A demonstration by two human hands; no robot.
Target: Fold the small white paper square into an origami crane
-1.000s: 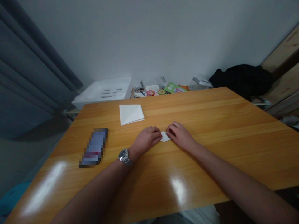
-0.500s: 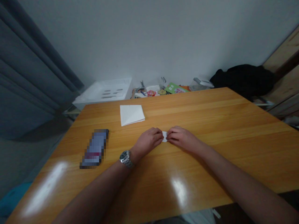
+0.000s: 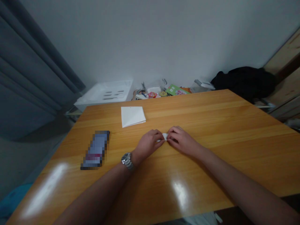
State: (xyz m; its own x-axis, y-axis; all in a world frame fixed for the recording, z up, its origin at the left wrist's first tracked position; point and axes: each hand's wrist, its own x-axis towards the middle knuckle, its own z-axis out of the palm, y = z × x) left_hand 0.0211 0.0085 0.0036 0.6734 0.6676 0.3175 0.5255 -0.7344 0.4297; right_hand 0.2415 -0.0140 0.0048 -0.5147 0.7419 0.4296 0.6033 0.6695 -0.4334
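A small piece of white paper (image 3: 165, 136) is pinched between my two hands at the middle of the wooden table (image 3: 211, 115). My left hand (image 3: 150, 143), with a metal watch (image 3: 127, 160) on its wrist, grips the paper's left side. From the other side my right hand (image 3: 180, 139) holds it with fingers bent and close together. The fingers cover most of the paper, so its exact shape is hidden. Beyond my left hand lies a folded sheet of lined white paper (image 3: 132, 116).
A phone with a blurred screen (image 3: 96, 150) rests on the table at left. Behind the far edge stand a white foam box (image 3: 105, 92), a green booklet (image 3: 177, 90) and assorted small items. Black cloth (image 3: 243, 81) is heaped at the back right.
My fingertips have come closer together on the small paper, and less of it shows between them. The folded sheet and the phone stay where they were.
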